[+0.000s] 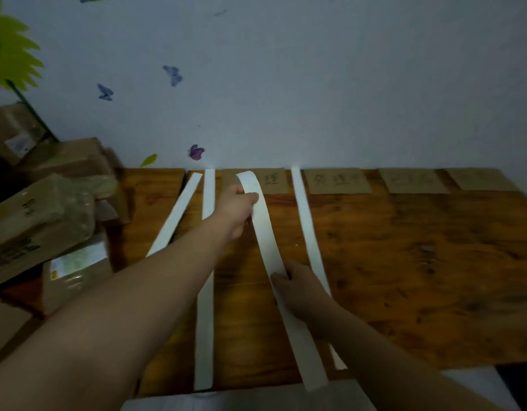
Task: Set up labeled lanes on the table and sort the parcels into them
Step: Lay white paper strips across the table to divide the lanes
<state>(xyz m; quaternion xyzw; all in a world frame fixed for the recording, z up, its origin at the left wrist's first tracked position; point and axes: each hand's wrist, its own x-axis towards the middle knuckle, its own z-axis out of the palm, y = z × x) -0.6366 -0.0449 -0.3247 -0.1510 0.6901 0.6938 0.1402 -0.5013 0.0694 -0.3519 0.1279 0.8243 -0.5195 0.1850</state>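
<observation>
**Four paper strips out, one held in both hands**

Four white paper strips run from the wall edge of the wooden table (pixel 434 262) toward me. The leftmost strip (pixel 179 212) lies slanted. The second strip (pixel 205 336) lies straight and passes under the left forearm. The fourth strip (pixel 305 221) passes under the right hand.

The third strip (pixel 266 232) is the one being handled. The left hand (pixel 237 207) grips it near its far end, fingers curled round it and thumb on top. Beyond that grip, the tip arches up over the table. The right hand (pixel 297 287) pinches the same strip about halfway along, thumb against fingers. From there it runs on to the near edge.

Four brown cardboard label cards sit in a row along the far edge. I can see handwriting on the first card (pixel 275 180), which the lifted tip partly covers, and on the second card (pixel 337 180). The marks on the third card (pixel 413 180) and fourth card (pixel 481 179) are too faint for me to read.

The parcels (pixel 48 215) are brown boxes heaped at the table's left end, well apart from the strips.
</observation>
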